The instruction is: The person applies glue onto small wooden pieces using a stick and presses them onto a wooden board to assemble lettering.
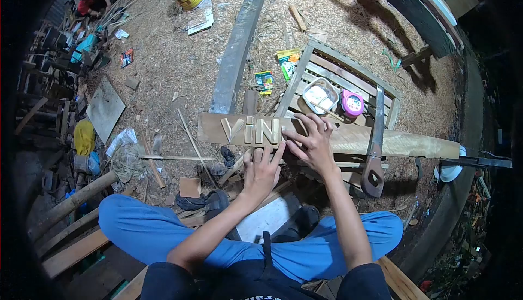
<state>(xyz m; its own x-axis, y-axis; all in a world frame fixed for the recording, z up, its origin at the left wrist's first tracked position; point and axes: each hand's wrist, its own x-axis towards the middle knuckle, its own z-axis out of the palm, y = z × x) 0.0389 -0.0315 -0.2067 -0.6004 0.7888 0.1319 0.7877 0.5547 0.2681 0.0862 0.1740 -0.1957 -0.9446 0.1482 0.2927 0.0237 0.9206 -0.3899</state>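
Observation:
A long brown wooden board point(212, 128) lies crosswise in front of me. Short pale wood strips point(250, 130) on it form the shapes V, I and N, with one more upright strip point(277, 131) to their right. My left hand point(262, 172) is at the board's lower edge, fingers stretched out, its index fingertip near the foot of that last strip. My right hand point(315, 143) rests over the board with fingers bent and apart, fingertips beside the same strip. Whether either hand presses on the strip I cannot tell.
Behind the board, a slatted wooden frame point(312, 55) bears a plastic tub of white stuff point(320, 96), a pink tape measure point(352, 104) and a handsaw point(375, 153). A thick beam point(239, 49) lies beyond. A person in red point(93, 0) crouches at far left.

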